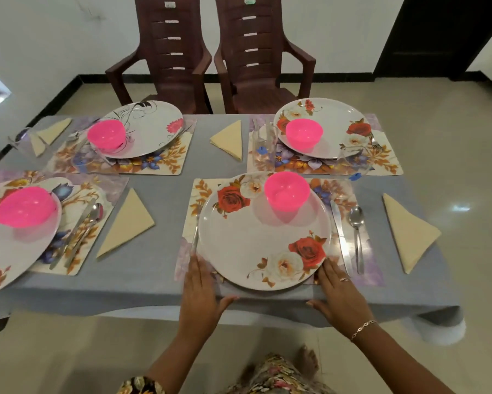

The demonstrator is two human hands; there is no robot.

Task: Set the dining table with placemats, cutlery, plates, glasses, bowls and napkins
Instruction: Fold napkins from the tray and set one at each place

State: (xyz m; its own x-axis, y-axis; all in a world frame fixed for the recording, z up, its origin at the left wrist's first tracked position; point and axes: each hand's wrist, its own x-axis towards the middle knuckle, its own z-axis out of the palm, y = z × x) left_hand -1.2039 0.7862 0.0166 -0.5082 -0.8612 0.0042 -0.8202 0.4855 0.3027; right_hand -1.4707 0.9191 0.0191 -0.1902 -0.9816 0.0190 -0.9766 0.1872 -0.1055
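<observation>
A white rose-patterned plate lies on the near floral placemat, with a pink bowl on its far side. My left hand lies flat at the plate's near left edge, fingers straight. At the near right edge my right hand rests the same way, thumb along the table edge. A fork lies left of the plate; a knife and a spoon lie to its right. A cream folded napkin sits further right. A clear glass stands beyond the placemat.
Three other place settings with plates, pink bowls, cutlery, glasses and napkins fill the grey tablecloth: near left, far left, far right. Two brown plastic chairs stand behind the table. Tiled floor lies to the right.
</observation>
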